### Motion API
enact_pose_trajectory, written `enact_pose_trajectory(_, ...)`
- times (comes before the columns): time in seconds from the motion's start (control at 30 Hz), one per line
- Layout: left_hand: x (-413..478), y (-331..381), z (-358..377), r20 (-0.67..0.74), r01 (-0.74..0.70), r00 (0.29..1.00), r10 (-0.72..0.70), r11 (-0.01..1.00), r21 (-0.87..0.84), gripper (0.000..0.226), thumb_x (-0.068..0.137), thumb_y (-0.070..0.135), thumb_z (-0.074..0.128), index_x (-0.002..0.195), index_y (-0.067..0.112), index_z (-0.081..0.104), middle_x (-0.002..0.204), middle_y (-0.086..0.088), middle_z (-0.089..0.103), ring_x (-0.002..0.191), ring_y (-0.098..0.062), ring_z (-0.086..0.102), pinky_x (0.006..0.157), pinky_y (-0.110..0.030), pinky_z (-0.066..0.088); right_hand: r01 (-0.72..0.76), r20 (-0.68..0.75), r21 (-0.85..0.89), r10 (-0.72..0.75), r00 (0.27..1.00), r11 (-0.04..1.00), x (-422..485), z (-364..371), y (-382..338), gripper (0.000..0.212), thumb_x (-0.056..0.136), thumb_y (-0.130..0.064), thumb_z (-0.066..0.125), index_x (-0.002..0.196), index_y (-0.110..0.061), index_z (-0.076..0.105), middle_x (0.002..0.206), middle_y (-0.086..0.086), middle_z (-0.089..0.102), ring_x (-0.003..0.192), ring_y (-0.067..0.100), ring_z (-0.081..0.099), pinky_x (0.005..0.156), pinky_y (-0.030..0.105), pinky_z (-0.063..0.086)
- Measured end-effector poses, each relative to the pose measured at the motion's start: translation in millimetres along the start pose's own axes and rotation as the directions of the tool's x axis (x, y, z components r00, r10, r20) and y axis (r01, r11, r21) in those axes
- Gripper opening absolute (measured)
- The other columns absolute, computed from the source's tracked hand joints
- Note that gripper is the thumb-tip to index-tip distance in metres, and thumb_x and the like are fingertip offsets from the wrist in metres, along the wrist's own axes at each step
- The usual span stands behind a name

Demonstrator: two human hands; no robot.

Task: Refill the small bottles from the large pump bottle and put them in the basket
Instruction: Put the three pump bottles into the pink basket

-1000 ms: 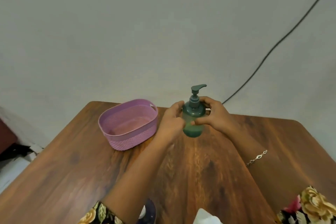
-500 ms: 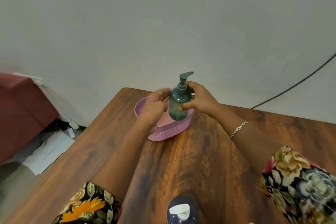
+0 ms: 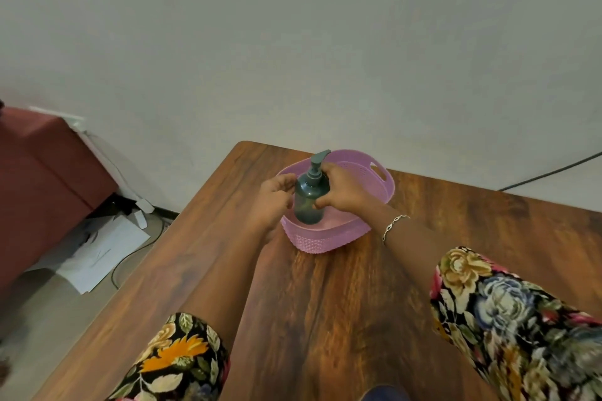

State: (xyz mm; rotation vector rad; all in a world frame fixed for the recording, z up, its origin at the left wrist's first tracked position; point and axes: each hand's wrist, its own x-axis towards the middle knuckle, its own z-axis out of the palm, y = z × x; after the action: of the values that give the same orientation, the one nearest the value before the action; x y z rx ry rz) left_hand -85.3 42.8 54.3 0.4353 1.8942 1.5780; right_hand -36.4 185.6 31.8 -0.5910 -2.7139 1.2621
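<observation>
It looks like a plain domestic room: a wood-grain table (image 3: 358,303) stands against a bare grey wall (image 3: 293,42), with maroon upholstered furniture (image 3: 39,179) at far left and loose papers (image 3: 97,257) and cables (image 3: 130,254) on the floor.

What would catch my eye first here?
A dark green pump bottle, upright, gripped by the left hand and right hand. It is inside the rim of the pink basket at the far edge of the brown wooden table; whether it touches the bottom is unclear.
</observation>
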Motion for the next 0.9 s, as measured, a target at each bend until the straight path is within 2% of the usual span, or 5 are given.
enact_pose_trajectory(0.3,30,-18,-9,-0.037,0.1,0.995,-0.097,0.991,0.084,0.036,0.089,-0.015,0.039,0.116,0.0,0.057,0.111,-0.006,0.056,0.111,-0.018,0.051,0.084,-0.026,0.048,-0.025,0.243,-0.098,0.048,0.969,0.995,37,12,17,0.068,0.068,0.007,0.071,0.129,-0.009,0.045,0.127,0.01,0.053,0.119,0.025,0.048,0.095,0.033,0.043)
enact_pose_trajectory(0.5,47,-19,-7,-0.057,0.145,0.989,-0.135,0.945,0.293,0.03,0.09,-0.008,0.044,0.077,0.015,0.058,0.085,-0.001,0.056,0.087,-0.015,0.055,0.088,-0.04,0.051,-0.011,0.367,-0.208,0.088,0.926,0.978,43,24,18,0.057,0.077,0.006,0.065,0.128,-0.01,0.046,0.126,0.01,0.054,0.119,0.027,0.049,0.087,0.025,0.038)
enact_pose_trajectory(0.57,49,-22,-8,-0.065,0.136,0.99,-0.122,0.938,0.32,0.024,0.09,-0.008,0.044,0.087,0.011,0.06,0.086,-0.001,0.055,0.082,-0.011,0.052,0.087,-0.037,0.051,-0.01,0.367,-0.201,0.085,0.926,0.979,45,25,18,0.056,0.079,0.006,0.063,0.13,-0.011,0.045,0.127,0.01,0.054,0.119,0.027,0.049,0.089,0.027,0.04)
enact_pose_trajectory(0.67,47,-22,-8,-0.061,0.132,0.991,-0.118,0.933,0.335,0.029,0.089,-0.009,0.043,0.105,0.004,0.062,0.095,-0.003,0.055,0.091,-0.014,0.052,0.087,-0.036,0.05,-0.022,0.373,-0.181,0.09,0.923,0.983,47,27,18,0.053,0.082,0.005,0.06,0.13,-0.012,0.045,0.126,0.011,0.055,0.119,0.029,0.05,0.09,0.032,0.044)
enact_pose_trajectory(0.9,40,-24,-6,-0.034,0.109,0.994,-0.103,0.922,0.372,0.038,0.086,-0.011,0.041,0.118,0.003,0.057,0.105,-0.008,0.054,0.097,-0.018,0.051,0.087,-0.036,0.048,-0.03,0.323,-0.088,0.057,0.945,0.996,39,29,16,0.053,0.084,0.01,0.052,0.132,-0.012,0.044,0.13,0.011,0.052,0.122,0.029,0.048,0.091,0.033,0.045)
